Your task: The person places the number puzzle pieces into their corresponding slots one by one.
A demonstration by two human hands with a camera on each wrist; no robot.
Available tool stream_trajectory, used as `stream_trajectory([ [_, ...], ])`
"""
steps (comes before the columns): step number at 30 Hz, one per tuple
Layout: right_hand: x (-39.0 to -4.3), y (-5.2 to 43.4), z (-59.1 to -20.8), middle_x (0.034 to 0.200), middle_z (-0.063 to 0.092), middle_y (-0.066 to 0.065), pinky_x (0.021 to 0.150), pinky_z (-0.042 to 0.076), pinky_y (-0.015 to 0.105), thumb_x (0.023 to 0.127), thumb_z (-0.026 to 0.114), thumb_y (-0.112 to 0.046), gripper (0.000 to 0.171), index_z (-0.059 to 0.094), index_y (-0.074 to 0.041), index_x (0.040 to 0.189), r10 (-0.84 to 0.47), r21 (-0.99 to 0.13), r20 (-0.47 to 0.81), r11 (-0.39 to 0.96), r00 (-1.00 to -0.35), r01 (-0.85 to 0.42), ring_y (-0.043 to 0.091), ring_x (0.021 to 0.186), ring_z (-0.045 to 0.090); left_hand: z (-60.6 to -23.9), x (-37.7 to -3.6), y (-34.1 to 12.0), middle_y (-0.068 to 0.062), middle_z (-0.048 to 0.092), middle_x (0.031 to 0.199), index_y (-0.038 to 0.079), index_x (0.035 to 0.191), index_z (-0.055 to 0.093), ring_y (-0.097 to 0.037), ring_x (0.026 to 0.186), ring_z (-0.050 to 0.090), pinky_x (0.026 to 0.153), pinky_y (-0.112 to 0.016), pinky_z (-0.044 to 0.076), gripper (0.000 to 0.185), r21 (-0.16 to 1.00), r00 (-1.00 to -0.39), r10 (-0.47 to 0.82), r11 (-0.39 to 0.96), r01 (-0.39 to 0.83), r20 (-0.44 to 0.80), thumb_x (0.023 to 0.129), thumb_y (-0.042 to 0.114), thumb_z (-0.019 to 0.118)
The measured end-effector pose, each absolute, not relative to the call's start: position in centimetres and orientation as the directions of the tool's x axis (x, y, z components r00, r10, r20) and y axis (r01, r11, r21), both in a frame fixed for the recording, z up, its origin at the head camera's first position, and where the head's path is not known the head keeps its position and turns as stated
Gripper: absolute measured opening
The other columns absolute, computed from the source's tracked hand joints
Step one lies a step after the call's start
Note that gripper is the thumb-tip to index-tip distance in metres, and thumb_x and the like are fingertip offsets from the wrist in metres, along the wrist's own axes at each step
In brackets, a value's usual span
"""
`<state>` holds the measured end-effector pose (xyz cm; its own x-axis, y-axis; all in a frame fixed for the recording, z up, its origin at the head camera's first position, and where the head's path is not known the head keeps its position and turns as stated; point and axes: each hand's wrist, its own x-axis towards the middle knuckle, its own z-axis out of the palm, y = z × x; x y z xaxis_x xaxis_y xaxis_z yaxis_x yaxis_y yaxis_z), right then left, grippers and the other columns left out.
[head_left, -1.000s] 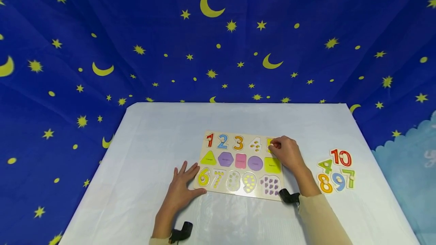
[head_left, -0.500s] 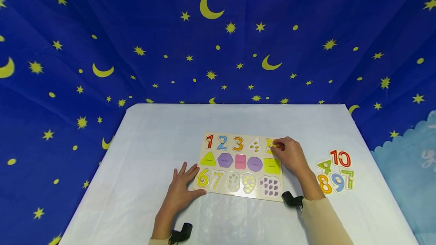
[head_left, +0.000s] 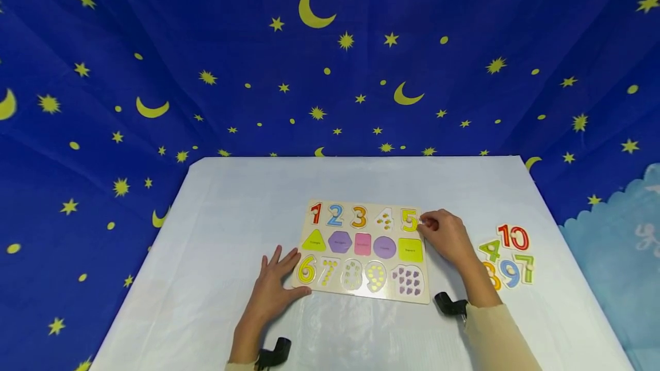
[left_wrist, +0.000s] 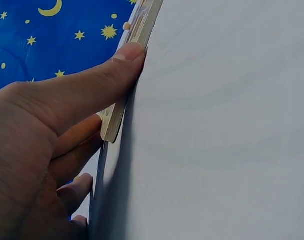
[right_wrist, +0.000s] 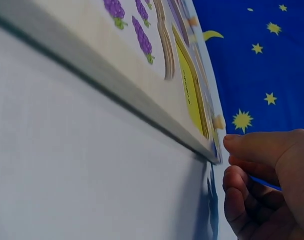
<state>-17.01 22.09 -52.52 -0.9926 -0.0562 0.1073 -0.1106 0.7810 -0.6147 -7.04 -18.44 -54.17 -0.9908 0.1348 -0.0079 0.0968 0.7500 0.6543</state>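
A wooden number puzzle board (head_left: 361, 295) lies on the white table. Its yellow 5 piece (head_left: 409, 220) sits in the top right slot. My right hand (head_left: 428, 225) hovers just right of the 5 with loosely curled fingers and holds nothing. In the right wrist view its thumb (right_wrist: 251, 145) is close to the board's corner (right_wrist: 211, 150), apart from the piece's peg. My left hand (head_left: 281, 262) lies flat at the board's front left corner. Its thumb (left_wrist: 122, 57) presses against the board's edge (left_wrist: 114, 122).
Loose number pieces lie on the table to the right: a red 10 (head_left: 513, 237), a green 4 (head_left: 490, 249), a blue 9 (head_left: 510, 273), a green 7 (head_left: 526, 268) and an orange 8 (head_left: 493, 282) partly behind my right wrist. A starry blue cloth (head_left: 330, 73) surrounds the table.
My right hand has let go of the 5 piece and drawn back a little to the right, uncovering it in its slot. The left hand has stayed put.
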Motion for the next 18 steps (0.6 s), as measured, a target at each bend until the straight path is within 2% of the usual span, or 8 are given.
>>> stream_trajectory([
  [18,-16.0,23.6,-52.5,0.082,0.058,0.004,0.065,0.043,0.034,0.086,0.073,-0.020,0.026,0.070,-0.004,0.105,-0.042,-0.590,0.085,0.803,-0.995,-0.084,0.020,0.073,0.050,-54.2,-7.1,-18.7,0.005,0.045,0.145,0.013,0.139,0.052,-0.024,0.144,0.015,0.116,-0.048,0.000,0.088,0.644,-0.991,0.128,0.761,0.076,-0.034,0.064,0.043,0.087],
])
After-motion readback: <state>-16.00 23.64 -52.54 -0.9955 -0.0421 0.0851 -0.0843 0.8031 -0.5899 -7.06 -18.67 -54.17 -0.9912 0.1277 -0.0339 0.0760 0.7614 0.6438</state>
